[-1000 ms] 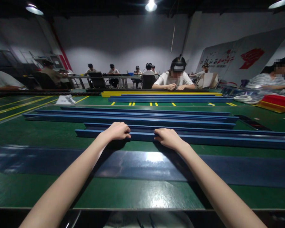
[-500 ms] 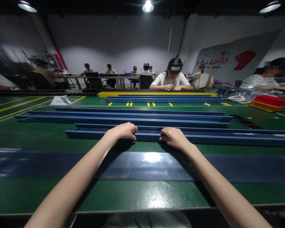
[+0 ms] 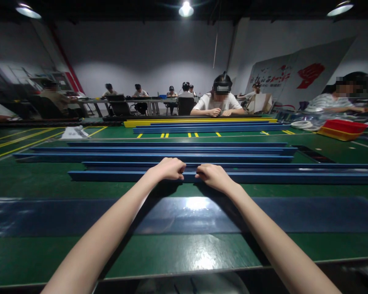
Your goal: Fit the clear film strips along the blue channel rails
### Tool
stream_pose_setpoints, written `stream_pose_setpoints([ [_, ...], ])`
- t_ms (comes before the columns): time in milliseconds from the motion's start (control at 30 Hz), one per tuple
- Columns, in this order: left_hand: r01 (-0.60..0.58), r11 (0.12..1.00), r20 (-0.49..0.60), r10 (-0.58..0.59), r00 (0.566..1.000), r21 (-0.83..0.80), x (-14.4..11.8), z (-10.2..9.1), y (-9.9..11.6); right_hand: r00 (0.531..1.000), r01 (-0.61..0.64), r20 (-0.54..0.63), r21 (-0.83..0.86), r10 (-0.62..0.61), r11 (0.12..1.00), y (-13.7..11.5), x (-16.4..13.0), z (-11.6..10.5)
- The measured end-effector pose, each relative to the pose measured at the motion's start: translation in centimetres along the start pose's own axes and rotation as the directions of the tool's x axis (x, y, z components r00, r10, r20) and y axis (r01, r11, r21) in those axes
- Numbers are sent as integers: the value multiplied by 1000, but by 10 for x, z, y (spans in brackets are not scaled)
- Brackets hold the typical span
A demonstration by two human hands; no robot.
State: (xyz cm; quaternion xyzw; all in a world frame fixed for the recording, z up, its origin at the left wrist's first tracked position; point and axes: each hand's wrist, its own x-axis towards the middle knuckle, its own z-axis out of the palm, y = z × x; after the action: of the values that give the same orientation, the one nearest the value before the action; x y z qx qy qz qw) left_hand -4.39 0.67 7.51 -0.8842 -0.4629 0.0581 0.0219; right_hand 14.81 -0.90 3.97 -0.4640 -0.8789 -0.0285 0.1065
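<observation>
A long blue channel-shaped profile [image 3: 110, 175] lies across the green table, running past the right side of the view. My left hand [image 3: 172, 168] is closed over its near wall, thumb in front and curled fingers on the inside. Close by on the right, my right hand [image 3: 213, 175] pinches the same wall in the same way, with a small gap between the hands. Their fingertips are partly hidden, so anything small between them cannot be made out. Nearer to me, under my forearms, a clear, bluish plastic strip [image 3: 184, 216] lies flat.
Behind the held profile lie several more blue profiles [image 3: 141, 157]. Further back are a yellow profile [image 3: 202, 121], a red and yellow bin [image 3: 340, 129], a white object [image 3: 74, 132] and a dark flat object [image 3: 314, 154]. A co-worker [image 3: 219, 102] sits opposite.
My hands have come closer together along the profile, the left one moving right and the right one moving left. The profile has shifted a little left, and the view has turned slightly.
</observation>
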Motion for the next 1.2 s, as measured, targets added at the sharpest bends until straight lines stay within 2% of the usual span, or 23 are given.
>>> stream_pose_setpoints([
  [133, 54, 998, 82, -55, 995, 19, -5, -7, -9, 999, -38, -11, 27, 38, 999, 21, -17, -4],
  [233, 134, 991, 180, -137, 974, 29, -10, -13, -16, 996, -84, -19, 19, 85, 996, 36, -29, -6],
  [300, 179, 983, 234, -183, 955, 39, -14, -15, -20, 995, -96, -30, 15, 97, 995, 42, -34, -7],
  [400, 212, 975, 259, -221, 940, 60, -17, -17, -20, 995, -88, -49, -8, 88, 996, 41, -35, -6],
  [533, 252, 965, 217, -262, 940, 73, -15, -15, -9, 995, -87, -48, -39, 85, 995, 31, -27, -4],
  [600, 190, 982, 156, -188, 970, -1, -11, -12, 0, 995, -92, -36, -42, 91, 995, 23, -21, -3],
  [667, 78, 992, 61, -72, 996, -99, -4, -9, 9, 994, -104, -20, -35, 104, 994, 13, -13, -2],
  [733, 20, 996, -12, -21, 1000, -84, 3, -4, 16, 995, -104, -15, -25, 103, 994, 3, -6, -1],
  [833, 52, 999, -40, -52, 998, -6, 8, 2, 18, 997, -71, -22, -14, 71, 997, -9, 2, 2],
  [967, 116, 992, -41, -118, 992, -45, 3, 6, 10, 998, -47, -29, 13, 48, 999, -16, 4, 3],
  [1100, 143, 989, -44, -144, 989, -28, -6, 6, 0, 999, -29, -31, 25, 29, 999, -13, -1, 2],
  [1200, 185, 983, -8, -185, 983, 2, -14, 3, -8, 999, -32, -10, -16, 32, 999, -1, -8, 0],
])
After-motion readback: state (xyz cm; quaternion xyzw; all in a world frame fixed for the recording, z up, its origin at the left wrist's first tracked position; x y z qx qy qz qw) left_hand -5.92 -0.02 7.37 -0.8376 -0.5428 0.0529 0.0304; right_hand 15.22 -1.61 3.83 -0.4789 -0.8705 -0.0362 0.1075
